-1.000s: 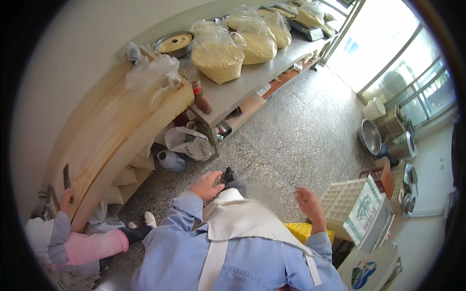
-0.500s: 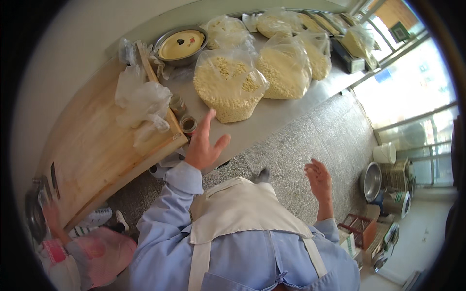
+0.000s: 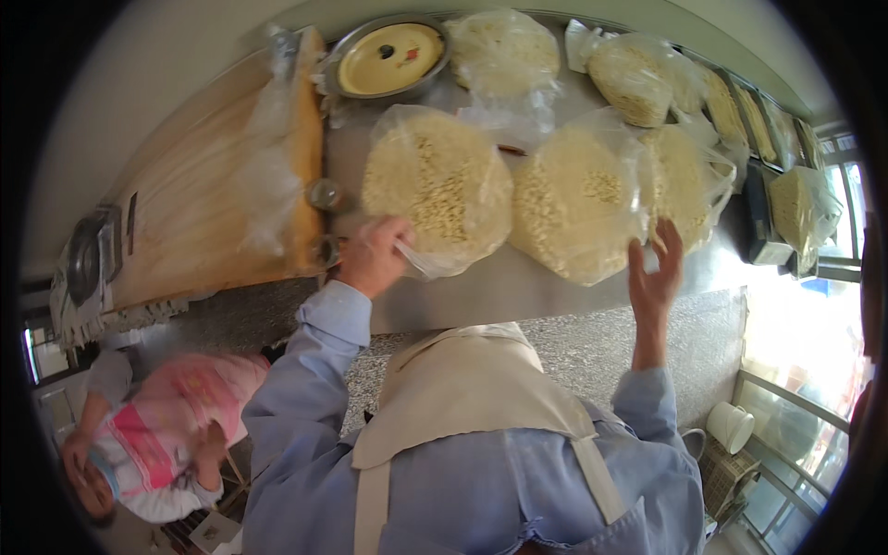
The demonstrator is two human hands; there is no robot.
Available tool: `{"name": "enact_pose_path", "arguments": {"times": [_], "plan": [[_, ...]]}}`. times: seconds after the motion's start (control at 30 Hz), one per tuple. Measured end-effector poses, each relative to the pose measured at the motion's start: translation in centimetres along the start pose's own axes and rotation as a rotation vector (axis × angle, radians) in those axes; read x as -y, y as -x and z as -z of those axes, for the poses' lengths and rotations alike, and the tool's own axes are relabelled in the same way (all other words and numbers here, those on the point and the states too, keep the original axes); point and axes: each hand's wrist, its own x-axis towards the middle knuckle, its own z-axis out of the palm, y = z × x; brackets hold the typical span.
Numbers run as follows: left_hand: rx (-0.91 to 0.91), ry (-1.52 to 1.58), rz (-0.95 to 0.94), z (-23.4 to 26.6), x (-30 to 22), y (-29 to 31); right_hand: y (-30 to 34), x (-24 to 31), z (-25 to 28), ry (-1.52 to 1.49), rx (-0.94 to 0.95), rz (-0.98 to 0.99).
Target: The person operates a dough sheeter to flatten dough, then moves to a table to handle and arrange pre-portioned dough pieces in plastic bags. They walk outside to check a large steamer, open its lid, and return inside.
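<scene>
A clear plastic bag full of small pale-yellow pieces (image 3: 439, 190) lies on the metal counter (image 3: 444, 301) in front of me. My left hand (image 3: 375, 256) is at its lower left edge, fingers curled and closed on the plastic. A second bag of the same pieces (image 3: 578, 203) lies just right of it. By that bag's right edge, my right hand (image 3: 656, 273) is open, fingers spread and pointing away from me, holding nothing. A third filled bag (image 3: 680, 180) sits behind my right fingertips.
Left of the bags are a wooden board (image 3: 208, 185) and a glass jar (image 3: 324, 194). Behind stand a metal basin with a yellow lid (image 3: 392, 59) and more filled bags (image 3: 504, 55). A dark box (image 3: 766, 217) stands at right. A person in a pink apron (image 3: 176, 416) is at lower left.
I have turned and come closer to the counter. My left hand has closed on the nearest bag's edge. My right hand has moved from over the floor to beside the second bag.
</scene>
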Motion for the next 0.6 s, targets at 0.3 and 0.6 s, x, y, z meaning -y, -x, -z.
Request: {"name": "enact_pose_path", "arguments": {"times": [0.3, 0.6], "plan": [[-0.217, -0.203, 0.030, -5.7, 0.0, -9.8, -7.7, -0.9, -4.7, 0.211, 0.230, -0.082], [-0.064, 0.271, -0.080, -0.1, -1.1, -8.8, -6.0, -1.2, -3.7, 0.113, 0.192, -0.289]]}}
